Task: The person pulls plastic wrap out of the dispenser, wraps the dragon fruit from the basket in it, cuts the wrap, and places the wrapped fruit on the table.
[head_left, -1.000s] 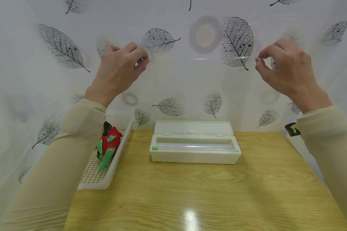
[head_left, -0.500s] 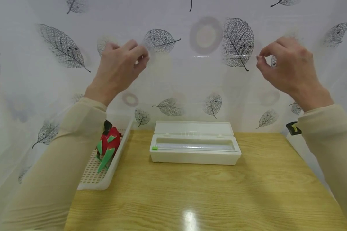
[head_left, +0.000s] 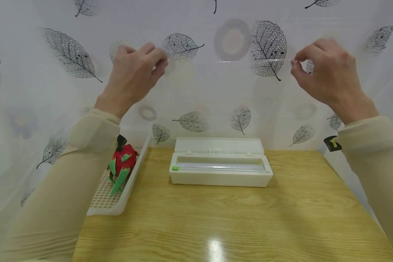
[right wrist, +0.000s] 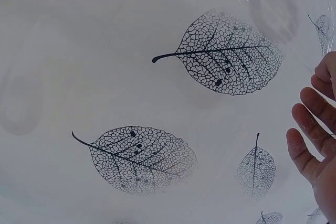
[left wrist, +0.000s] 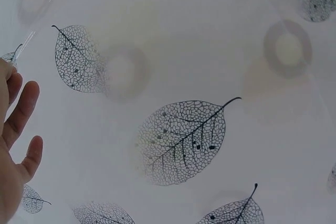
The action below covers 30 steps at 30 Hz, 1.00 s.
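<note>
your left hand (head_left: 135, 78) is up in the upper left of the head view, thumb and forefinger pinched on one top corner of a clear plastic film (head_left: 227, 109). your right hand (head_left: 327, 78) is in the upper right of the frame, pinching the other top corner the same way. the film spans between the two hands across the upper middle of the frame; its top edge shows as a faint bright line, and below that it is too clear to trace, so i cannot tell where it ends. directly under it, at centre frame, the white dispenser box (head_left: 221, 169) sits on the wooden table (head_left: 249, 225) with its lid tipped back and a green tab at its left end. a white perforated tray (head_left: 106, 202) is at lower left on the table edge, holding a red and green dragon fruit (head_left: 121, 165). the leaf-print curtain (head_left: 68, 51) fills the background. wrist views show only fingers at the frame edge against the curtain, with a glint of film near the top.
</note>
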Available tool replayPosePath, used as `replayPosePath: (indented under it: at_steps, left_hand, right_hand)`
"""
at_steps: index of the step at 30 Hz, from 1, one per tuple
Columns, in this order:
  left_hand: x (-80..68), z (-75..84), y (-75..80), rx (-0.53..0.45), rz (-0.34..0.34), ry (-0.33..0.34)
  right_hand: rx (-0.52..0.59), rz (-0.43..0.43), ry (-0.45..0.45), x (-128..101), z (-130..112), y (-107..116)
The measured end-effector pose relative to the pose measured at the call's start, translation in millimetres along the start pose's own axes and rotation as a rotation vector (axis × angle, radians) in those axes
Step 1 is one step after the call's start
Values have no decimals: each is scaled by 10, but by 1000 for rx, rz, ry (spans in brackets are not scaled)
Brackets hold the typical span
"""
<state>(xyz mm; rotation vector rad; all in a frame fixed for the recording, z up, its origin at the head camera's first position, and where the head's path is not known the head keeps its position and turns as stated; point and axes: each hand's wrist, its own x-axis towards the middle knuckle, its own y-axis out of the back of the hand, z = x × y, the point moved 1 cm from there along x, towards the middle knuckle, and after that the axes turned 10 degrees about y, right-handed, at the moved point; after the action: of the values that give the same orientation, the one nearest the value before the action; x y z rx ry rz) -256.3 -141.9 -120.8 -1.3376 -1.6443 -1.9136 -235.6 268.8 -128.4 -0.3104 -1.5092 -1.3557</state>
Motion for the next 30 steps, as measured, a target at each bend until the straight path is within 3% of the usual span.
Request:
replayPosePath:
  at_steps: [17,30]
  left_hand:
    - [26,5,48,-1,-13,31]
    - [-55,30,88,-44,24,34]
  right_hand:
    - [-5,1,-33,54,-11,45]
    - [-21,61,22,-1,-31,108]
